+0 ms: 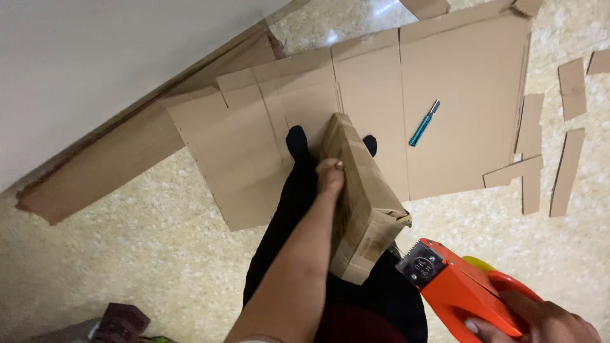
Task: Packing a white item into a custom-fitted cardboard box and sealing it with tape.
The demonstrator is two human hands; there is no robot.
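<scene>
Your left hand (pixel 330 174) clamps the cardboard box (pixel 359 197) steady on your legs (flap end loose), right hand (pixel 540 324) gripping the orange tape dispenser (pixel 457 286).

Left arm bare, extended forward and down from the lower middle of the view, forearm nearly straight. Left hand (pixel 330 174) sat at arm's end, fingers curled and pressed against the side of a long, narrow brown cardboard box (pixel 359 197), thumb side up. Right hand (pixel 540 324) showed only at the lower right corner, knuckles up, fingers wrapped tight around the handle of an orange plastic tape dispenser (pixel 454 286). Right wrist and forearm out of view. Both legs in dark trousers, dark-socked feet pointing forward.
</scene>
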